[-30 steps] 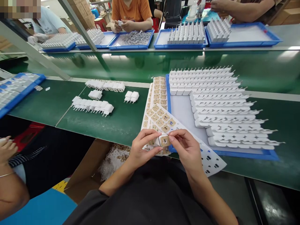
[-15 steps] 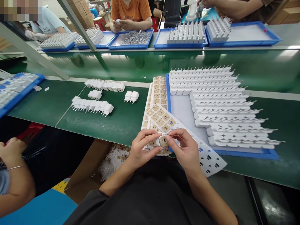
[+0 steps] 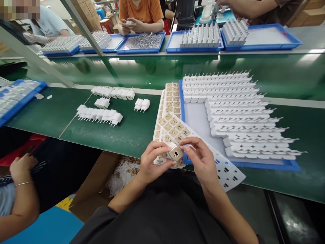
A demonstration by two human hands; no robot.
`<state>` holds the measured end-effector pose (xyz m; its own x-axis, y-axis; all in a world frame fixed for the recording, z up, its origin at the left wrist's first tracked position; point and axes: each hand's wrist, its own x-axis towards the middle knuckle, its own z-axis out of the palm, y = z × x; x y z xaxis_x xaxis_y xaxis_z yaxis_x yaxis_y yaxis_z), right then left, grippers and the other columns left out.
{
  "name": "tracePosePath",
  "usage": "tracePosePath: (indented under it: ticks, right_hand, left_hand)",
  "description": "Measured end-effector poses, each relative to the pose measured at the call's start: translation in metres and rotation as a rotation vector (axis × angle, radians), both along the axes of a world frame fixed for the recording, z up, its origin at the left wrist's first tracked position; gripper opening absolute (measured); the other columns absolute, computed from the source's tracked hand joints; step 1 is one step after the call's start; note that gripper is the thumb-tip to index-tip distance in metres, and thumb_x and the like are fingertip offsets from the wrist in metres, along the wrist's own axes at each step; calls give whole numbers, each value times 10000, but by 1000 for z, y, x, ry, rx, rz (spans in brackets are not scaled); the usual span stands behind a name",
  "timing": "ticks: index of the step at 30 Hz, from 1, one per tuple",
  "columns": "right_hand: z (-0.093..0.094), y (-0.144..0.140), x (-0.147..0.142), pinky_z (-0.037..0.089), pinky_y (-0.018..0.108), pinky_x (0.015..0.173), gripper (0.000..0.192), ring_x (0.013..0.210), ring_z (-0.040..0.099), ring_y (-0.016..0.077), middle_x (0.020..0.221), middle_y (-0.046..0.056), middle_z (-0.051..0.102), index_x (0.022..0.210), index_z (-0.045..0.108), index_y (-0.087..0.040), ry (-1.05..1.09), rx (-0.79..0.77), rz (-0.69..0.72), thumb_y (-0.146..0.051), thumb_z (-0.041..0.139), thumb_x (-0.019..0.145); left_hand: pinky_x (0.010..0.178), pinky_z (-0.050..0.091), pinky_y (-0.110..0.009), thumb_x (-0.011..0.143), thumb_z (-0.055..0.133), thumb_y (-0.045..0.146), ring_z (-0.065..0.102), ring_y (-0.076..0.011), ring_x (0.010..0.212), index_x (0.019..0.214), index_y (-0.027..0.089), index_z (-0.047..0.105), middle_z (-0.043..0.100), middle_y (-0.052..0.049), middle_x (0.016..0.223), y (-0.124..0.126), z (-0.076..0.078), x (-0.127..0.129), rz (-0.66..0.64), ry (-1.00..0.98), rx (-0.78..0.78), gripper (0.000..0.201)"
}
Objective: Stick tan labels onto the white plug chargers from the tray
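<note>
Left hand [image 3: 152, 162] and right hand [image 3: 200, 159] both pinch small white charger [image 3: 175, 153], each grip closed on it, above near edge of green surface [image 3: 127, 132], over sticker sheet [image 3: 170, 127].

Bright overhead light — sharp, wide-angle view

Glare is streaking the far green belt [image 3: 228, 67]; edges are bending outward — a blurred patch is sitting far left, shadows lying soft.
</note>
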<state>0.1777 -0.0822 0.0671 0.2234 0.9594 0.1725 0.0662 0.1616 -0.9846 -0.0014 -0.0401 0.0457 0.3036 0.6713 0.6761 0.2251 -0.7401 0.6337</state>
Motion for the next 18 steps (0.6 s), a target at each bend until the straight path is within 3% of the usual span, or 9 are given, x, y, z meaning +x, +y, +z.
tracePosePath:
  ticks: [3, 7, 13, 18]
  right_hand:
    - [-1, -3, -7, 542, 307, 955, 161, 1160, 631, 187, 1148, 25, 678, 1081, 687, -287, 215, -22, 122, -237, 646, 933]
    - [-3, -2, -17, 523, 289, 972, 179, 1162, 625, 166, 1148, 4, 677, 1024, 716, -308, 394, -23, 122, -183, 646, 917]
    - [-6, 1, -20, 497, 269, 988, 187, 1132, 629, 149, 1091, -8, 695, 940, 751, -310, 474, -23, 104, -157, 650, 901]
    - [-7, 0, -16, 481, 299, 1048, 216, 1202, 619, 166, 1157, -7, 713, 983, 770, -320, 448, -40, 159, -165, 631, 921]
  left_hand:
    - [846, 610, -336, 851, 795, 280, 687, -191, 961, 1185, 240, 640, 672, -61, 1060, 0, 1, 3, 14, 25, 52, 370]
    - [887, 619, -377, 856, 778, 224, 683, -206, 1016, 1182, 251, 623, 673, -76, 1118, -1, 1, 6, 36, 56, 133, 363]
    - [952, 611, -405, 847, 774, 172, 675, -210, 1049, 1161, 218, 611, 678, -85, 1107, 0, -2, 8, 53, 83, 247, 357]
    - [906, 620, -395, 861, 769, 209, 690, -207, 1024, 1182, 246, 601, 698, -71, 1096, 2, -1, 7, 68, 66, 234, 364]
